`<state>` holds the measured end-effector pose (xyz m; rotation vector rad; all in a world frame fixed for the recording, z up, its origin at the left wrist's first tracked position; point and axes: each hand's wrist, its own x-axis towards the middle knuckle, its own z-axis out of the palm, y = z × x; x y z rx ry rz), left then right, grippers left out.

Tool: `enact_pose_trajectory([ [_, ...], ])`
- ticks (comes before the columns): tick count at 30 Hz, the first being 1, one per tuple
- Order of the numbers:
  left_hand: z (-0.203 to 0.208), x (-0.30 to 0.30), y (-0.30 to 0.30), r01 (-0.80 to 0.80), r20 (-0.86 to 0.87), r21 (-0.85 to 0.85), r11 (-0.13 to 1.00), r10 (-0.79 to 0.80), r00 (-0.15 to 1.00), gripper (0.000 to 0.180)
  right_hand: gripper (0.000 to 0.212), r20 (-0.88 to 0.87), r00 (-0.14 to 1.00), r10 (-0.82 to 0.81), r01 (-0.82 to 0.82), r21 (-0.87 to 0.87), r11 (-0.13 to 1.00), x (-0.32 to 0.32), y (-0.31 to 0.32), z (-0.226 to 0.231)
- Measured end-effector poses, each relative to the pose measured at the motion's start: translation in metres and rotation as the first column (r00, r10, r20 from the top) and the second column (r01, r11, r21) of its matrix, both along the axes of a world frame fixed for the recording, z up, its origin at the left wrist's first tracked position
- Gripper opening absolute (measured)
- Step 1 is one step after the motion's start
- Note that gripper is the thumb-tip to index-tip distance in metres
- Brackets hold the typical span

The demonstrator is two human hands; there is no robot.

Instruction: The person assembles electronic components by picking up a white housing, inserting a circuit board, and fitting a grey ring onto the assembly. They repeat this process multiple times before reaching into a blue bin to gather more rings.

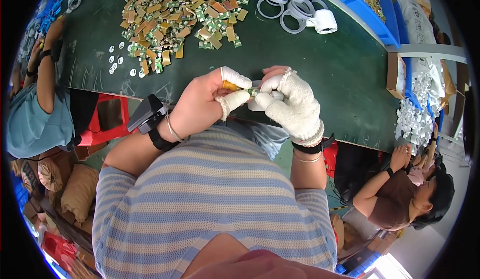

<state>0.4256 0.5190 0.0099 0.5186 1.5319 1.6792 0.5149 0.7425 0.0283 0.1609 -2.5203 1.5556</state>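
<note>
My left hand (pixel 202 99), with white covers on its thumb and forefinger, pinches a small green circuit board (pixel 252 92) with an orange-yellow flap. My right hand (pixel 295 101), in a white knitted glove, is closed round a white plastic piece (pixel 256 104), mostly hidden by the fingers. Both hands meet above the table's near edge, and the board touches or nearly touches the white piece; I cannot tell which. Beyond them, a large heap of similar small circuit boards (pixel 165 14) with orange-yellow flaps covers the far left of the green table (pixel 340 79).
Grey rings (pixel 292 21) and a white round housing (pixel 325 22) lie at the far middle. White discs (pixel 133 72) are scattered left of my hands. Blue bins (pixel 365 9) line the far right, beside a cardboard box (pixel 395 75). Co-workers sit left (pixel 42 114) and right (pixel 395 199).
</note>
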Motion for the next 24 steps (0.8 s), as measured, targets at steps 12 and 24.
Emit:
enact_pose_trajectory([
  [12, 0.006, -0.004, -0.003, 0.063, 0.062, -0.063, 0.996, -0.059, 0.996, 0.023, 0.017, 0.033, 0.999, 0.020, -0.025, 0.170, 0.985, 0.000, -0.002, 0.015],
  [24, 0.022, 0.001, -0.010, 0.034, -0.513, -0.124, 0.992, -0.093, 0.854, 0.018, 0.021, -0.159, 0.975, 0.156, -0.083, 0.392, 0.916, -0.011, -0.001, 0.023],
])
